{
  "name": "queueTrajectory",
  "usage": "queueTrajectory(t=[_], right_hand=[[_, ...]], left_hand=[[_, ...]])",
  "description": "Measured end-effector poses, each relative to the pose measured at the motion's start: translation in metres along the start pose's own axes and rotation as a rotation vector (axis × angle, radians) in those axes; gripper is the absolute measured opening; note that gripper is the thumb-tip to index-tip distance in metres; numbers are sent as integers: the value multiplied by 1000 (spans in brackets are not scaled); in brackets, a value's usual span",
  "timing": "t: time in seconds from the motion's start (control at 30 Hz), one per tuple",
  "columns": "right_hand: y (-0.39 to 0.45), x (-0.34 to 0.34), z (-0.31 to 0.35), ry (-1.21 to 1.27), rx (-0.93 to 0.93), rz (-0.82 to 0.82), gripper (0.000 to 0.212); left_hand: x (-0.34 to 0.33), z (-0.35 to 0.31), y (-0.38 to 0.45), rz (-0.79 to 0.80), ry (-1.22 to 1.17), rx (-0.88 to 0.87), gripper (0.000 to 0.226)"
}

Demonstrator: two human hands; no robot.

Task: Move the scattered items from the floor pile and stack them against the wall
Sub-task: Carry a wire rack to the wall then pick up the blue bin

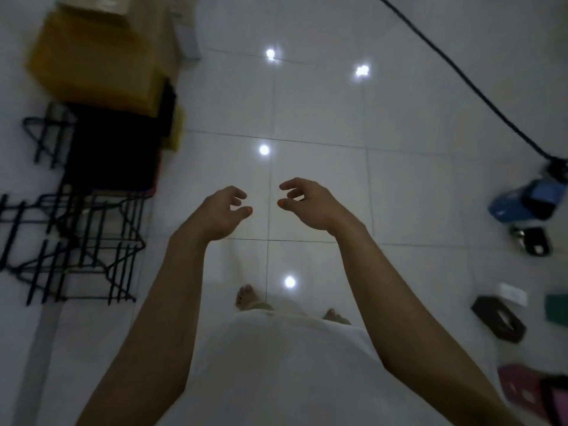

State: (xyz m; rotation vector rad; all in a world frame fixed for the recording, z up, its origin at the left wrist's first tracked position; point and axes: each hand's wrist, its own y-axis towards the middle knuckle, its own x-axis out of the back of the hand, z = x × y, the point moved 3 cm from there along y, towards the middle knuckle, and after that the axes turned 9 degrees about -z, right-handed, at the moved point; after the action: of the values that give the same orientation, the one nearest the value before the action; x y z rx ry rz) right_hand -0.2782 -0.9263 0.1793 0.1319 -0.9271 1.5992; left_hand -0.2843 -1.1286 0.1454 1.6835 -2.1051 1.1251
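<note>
White tile floor point(322, 186), glossy, lamp glare. Both arms out in front, left hand point(219, 210) and right hand point(307, 204) empty, fingers loosely curled, holding nothing. Scattered items lie to the right: dark tissue box point(498, 319), green piece point(557, 307), blue object point(525, 201). Stack at left: black wire racks point(76, 241), then cardboard box point(95, 63) farther back. Judgement: turn right, take one item per trip, set it flush beside the racks.

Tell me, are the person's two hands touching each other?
Apart. The head view shows bare white floor tile between the left hand and the right hand; both hang empty, with loosely curled fingers.
</note>
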Motion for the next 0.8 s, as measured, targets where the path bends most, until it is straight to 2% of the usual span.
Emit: queueTrajectory(t=[0.23, 0.43, 0.6, 0.8], right_hand=[[-81, 106, -123, 144, -205, -268, 44], [-166, 180, -234, 256, -339, -467, 45], [-237, 225, -316, 324, -446, -596, 46], [-293, 254, -390, 440, -562, -724, 46]], left_hand=[[-118, -124, -14, 220, 97, -265, 38], [-244, -223, -75, 361, 80, -484, 29], [-337, -276, -128, 484, 90, -611, 23], [-414, -321, -159, 651, 159, -711, 24]])
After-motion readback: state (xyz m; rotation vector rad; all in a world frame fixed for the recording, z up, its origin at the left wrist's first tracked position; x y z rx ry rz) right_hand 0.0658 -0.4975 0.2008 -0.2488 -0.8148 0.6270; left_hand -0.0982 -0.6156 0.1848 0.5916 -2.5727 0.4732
